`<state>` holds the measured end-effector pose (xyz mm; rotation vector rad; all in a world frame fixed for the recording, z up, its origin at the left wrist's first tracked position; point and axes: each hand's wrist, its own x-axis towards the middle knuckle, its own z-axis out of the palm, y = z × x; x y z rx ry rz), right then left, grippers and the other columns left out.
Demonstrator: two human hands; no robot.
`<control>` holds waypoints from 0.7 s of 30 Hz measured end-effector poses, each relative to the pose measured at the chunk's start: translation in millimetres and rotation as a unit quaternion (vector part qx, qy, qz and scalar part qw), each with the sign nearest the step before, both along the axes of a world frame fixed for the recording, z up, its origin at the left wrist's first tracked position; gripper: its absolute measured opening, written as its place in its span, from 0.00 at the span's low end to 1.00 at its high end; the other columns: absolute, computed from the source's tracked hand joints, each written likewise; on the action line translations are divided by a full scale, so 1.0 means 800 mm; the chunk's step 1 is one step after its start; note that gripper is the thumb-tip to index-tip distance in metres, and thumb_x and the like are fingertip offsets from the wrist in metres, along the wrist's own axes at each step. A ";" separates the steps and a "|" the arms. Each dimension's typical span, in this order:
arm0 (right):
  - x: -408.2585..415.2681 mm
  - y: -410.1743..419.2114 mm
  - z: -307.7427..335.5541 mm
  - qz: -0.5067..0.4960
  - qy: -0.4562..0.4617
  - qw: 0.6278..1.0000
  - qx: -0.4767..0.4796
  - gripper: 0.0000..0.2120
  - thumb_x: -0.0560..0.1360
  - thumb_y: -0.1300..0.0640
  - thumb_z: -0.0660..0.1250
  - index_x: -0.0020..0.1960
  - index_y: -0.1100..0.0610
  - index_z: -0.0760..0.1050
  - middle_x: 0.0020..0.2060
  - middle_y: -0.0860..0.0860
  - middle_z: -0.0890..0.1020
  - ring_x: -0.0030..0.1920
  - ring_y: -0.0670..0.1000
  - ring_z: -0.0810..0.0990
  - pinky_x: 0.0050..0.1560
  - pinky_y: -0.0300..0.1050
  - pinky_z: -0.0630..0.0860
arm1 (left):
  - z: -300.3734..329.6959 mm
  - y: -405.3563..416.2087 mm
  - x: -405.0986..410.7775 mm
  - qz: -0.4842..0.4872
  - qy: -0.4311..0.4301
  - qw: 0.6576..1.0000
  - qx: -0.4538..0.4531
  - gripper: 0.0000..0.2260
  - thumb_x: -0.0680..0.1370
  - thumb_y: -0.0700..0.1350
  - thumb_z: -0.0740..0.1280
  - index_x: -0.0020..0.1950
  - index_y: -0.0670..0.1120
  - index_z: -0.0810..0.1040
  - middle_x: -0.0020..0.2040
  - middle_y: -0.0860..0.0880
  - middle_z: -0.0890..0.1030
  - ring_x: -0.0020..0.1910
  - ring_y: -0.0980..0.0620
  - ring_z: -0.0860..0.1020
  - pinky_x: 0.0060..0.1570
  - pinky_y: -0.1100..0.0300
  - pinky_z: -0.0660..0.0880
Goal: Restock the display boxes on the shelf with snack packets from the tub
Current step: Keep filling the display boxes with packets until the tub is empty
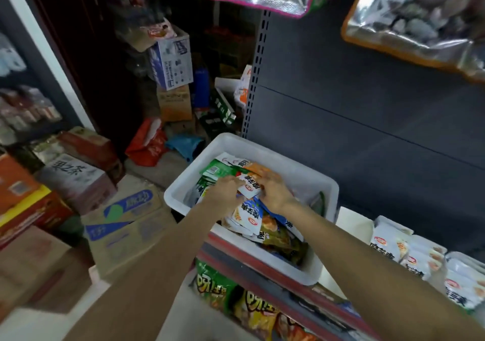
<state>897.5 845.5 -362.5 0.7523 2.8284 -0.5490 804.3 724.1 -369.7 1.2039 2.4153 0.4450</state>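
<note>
1. I see the white tub at the shelf's left end, full of snack packets.
2. My left hand and right hand both pinch one white packet inside it.
3. Display boxes stand at the shelf's right.
</note>
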 end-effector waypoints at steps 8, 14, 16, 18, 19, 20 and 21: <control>-0.002 0.005 0.005 -0.059 -0.016 0.996 0.067 0.16 0.78 0.59 0.60 0.65 0.61 0.69 0.57 0.61 0.78 0.56 0.60 0.77 0.55 0.50 0.73 | 0.005 0.001 -0.007 -0.044 0.031 0.997 -0.060 0.32 0.76 0.58 0.65 0.76 0.48 0.59 0.75 0.48 0.62 0.73 0.44 0.58 0.70 0.46 0.61; -0.004 0.012 0.006 -0.076 -0.053 0.996 -0.010 0.22 0.78 0.55 0.63 0.69 0.59 0.64 0.64 0.61 0.72 0.64 0.61 0.70 0.64 0.50 0.69 | 0.003 0.003 -0.009 -0.036 0.021 0.997 -0.060 0.30 0.77 0.57 0.64 0.75 0.48 0.60 0.74 0.47 0.64 0.73 0.44 0.58 0.70 0.47 0.61; 0.002 0.006 0.010 -0.079 -0.050 0.996 0.009 0.21 0.77 0.58 0.64 0.68 0.59 0.64 0.56 0.60 0.77 0.56 0.61 0.77 0.54 0.50 0.74 | -0.004 0.004 -0.013 -0.024 0.007 0.999 -0.048 0.30 0.77 0.56 0.65 0.75 0.49 0.61 0.74 0.48 0.64 0.73 0.45 0.58 0.71 0.46 0.60; 0.008 -0.005 0.013 -0.065 -0.049 0.992 0.095 0.16 0.78 0.61 0.61 0.65 0.58 0.68 0.52 0.59 0.80 0.52 0.60 0.79 0.48 0.49 0.75 | -0.008 0.004 -0.013 -0.007 -0.012 0.999 -0.029 0.29 0.76 0.57 0.65 0.74 0.49 0.62 0.74 0.48 0.64 0.74 0.46 0.58 0.71 0.47 0.58; 0.011 -0.010 0.014 -0.056 -0.045 0.990 0.125 0.14 0.78 0.62 0.60 0.64 0.57 0.70 0.51 0.58 0.80 0.50 0.59 0.80 0.46 0.48 0.75 | -0.007 0.004 -0.013 0.005 -0.027 1.000 -0.014 0.28 0.76 0.57 0.66 0.74 0.50 0.64 0.74 0.48 0.63 0.74 0.46 0.57 0.72 0.49 0.58; 0.014 -0.014 0.012 -0.050 -0.038 0.988 0.138 0.13 0.78 0.61 0.59 0.62 0.56 0.71 0.50 0.57 0.81 0.49 0.58 0.80 0.45 0.48 0.74 | -0.004 0.004 -0.012 0.020 -0.042 0.999 -0.001 0.27 0.76 0.57 0.65 0.72 0.50 0.66 0.74 0.49 0.63 0.74 0.46 0.57 0.71 0.50 0.58; 0.015 -0.017 0.010 -0.051 -0.031 0.989 0.137 0.13 0.78 0.61 0.58 0.61 0.56 0.72 0.49 0.57 0.81 0.49 0.58 0.80 0.44 0.47 0.74 | -0.003 0.005 -0.011 0.035 -0.051 0.998 0.013 0.25 0.76 0.57 0.65 0.71 0.50 0.69 0.74 0.50 0.64 0.73 0.46 0.57 0.70 0.51 0.58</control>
